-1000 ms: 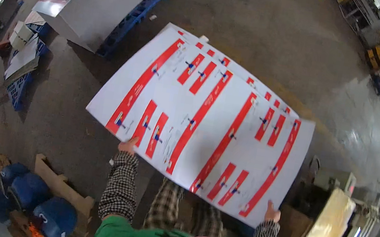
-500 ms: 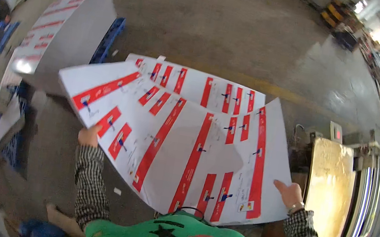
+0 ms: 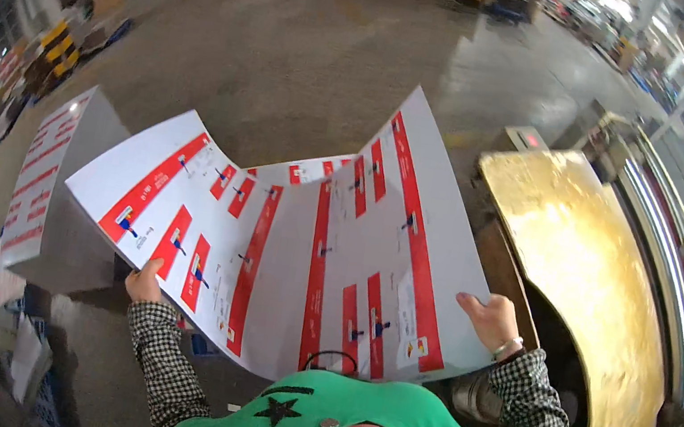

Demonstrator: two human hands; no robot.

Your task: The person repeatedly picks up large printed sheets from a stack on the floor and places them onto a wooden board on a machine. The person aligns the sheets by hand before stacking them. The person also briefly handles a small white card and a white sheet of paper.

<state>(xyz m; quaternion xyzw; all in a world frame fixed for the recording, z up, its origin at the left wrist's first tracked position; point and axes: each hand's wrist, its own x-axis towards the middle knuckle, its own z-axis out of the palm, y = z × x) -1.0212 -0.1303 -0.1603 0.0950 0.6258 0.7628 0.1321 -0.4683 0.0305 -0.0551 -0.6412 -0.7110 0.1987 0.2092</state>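
Sheets of printed card [image 3: 296,269] — white with red bars and small blue marks — are held out in front of the chest, spread wide between both hands and sagging into a shallow valley in the middle. The left hand [image 3: 142,281] is closed on the near left edge, thumb up against the underside. The right hand [image 3: 489,318] pinches the near right edge, fingers curled over the top face. Whether this is one sheet or several lying together cannot be told from here, though a second edge seems to show near the middle.

Carrying a sheet this broad well is, I judge, mostly about keeping it from creasing. A grip on the edges alone lets the middle droop, so a slight pull outward with both hands would keep the bow gentle — a sharp fold is the thing to avoid. The hands are best kept level and moved together, since twisting one ahead of the other would buckle the card.

To the left, a stack of similar printed sheets [image 3: 50,174] stands on the concrete floor [image 3: 296,52]. To the right lies a large gold, shiny sheet [image 3: 585,272] beside a machine [image 3: 672,242]. The far right corner of the card rises near that gold sheet, so it needs watching.
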